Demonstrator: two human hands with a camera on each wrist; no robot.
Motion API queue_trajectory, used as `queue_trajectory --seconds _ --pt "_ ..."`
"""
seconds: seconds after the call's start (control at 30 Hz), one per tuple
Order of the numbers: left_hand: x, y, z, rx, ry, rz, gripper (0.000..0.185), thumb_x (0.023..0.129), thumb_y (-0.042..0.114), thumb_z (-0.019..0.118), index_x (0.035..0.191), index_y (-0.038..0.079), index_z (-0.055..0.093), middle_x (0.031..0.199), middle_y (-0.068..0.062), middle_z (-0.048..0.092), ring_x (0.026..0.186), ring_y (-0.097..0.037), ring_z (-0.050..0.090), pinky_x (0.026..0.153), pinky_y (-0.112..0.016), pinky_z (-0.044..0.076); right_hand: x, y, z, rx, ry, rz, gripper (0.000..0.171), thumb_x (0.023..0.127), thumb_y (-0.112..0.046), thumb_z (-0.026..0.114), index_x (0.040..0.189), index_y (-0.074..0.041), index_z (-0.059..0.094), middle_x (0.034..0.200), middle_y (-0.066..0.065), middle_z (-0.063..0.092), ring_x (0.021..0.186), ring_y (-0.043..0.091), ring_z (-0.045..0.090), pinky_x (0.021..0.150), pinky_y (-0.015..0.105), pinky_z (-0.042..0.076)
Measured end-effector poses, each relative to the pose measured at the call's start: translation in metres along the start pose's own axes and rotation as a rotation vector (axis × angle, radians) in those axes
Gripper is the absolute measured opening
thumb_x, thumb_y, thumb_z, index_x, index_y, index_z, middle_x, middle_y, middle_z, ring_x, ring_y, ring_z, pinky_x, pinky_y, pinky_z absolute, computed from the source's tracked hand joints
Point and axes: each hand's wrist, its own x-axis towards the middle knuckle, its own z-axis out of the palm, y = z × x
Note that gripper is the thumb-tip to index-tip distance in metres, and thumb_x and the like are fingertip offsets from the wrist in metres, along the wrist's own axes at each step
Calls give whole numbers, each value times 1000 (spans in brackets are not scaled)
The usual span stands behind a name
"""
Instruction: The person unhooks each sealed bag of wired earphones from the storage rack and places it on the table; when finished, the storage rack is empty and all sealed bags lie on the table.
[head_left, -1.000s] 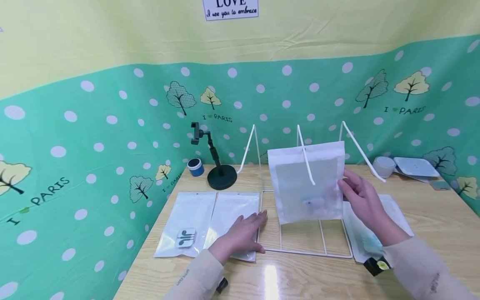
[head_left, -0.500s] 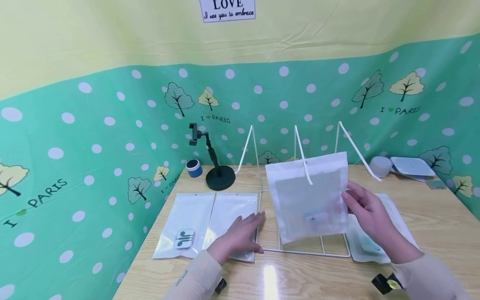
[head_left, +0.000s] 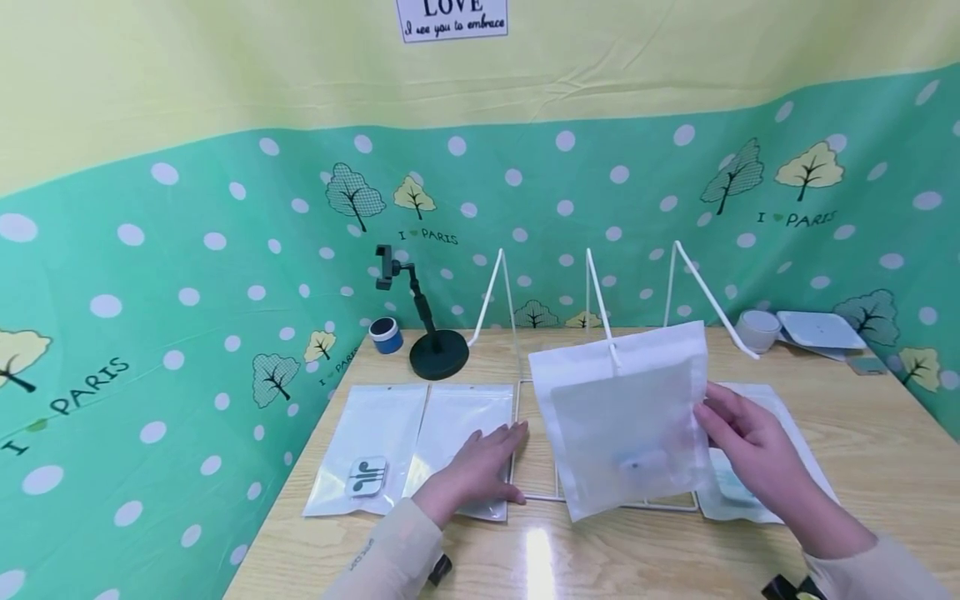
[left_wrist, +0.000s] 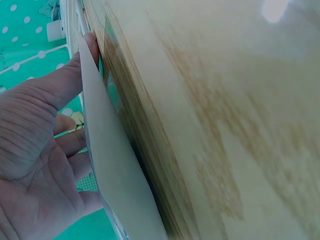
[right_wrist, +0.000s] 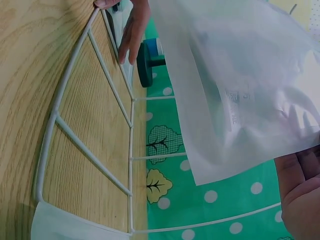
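My right hand (head_left: 757,442) pinches the right edge of a white zip pouch (head_left: 630,417). The middle prong of a white wire display rack (head_left: 596,283) meets the pouch near its top edge, and the pouch leans toward me. A small pale-blue item shows faintly through its lower part; its kind is unclear. At the rack's left base edge, my left hand (head_left: 480,467) lies with fingers extended, partly over a clear-fronted pouch (head_left: 465,425). In the right wrist view, the held pouch (right_wrist: 235,100) looks glossy on its other face, with fingers (right_wrist: 295,175) at its edge.
Left of the rack lies another pouch (head_left: 382,417) with boxed earphones (head_left: 367,476). A further pouch (head_left: 780,417) lies right of the rack. Behind stand a black phone stand (head_left: 438,354), a blue jar (head_left: 386,335), a white cup (head_left: 757,332) and a white tray (head_left: 821,330).
My right hand has moved down and slightly right, drawing the pouch toward me and nearer the prong's tip; the pouch now tilts more. The left hand has stayed put.
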Motion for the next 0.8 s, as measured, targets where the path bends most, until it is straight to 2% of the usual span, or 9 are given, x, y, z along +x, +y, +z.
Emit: queue_trajectory --seconds 0.43,0.8 --pt "0 -2 -2 8 1 -7 108 70 49 83 155 15 26 156 -5 34 143 -25 31 114 -55 23 -15 -9 -7 -5 26 -20 34 101 -6 51 134 -2 56 113 -25 62 94 -2 62 70 19 56" --pt "-1 -5 -1 2 -3 -25 107 71 49 82 155 16 26 156 -5 34 143 -24 30 115 -54 23 -20 -21 -14 -5 83 -106 35 97 6 52 129 -1 60 112 -20 65 91 -2 62 71 15 53"
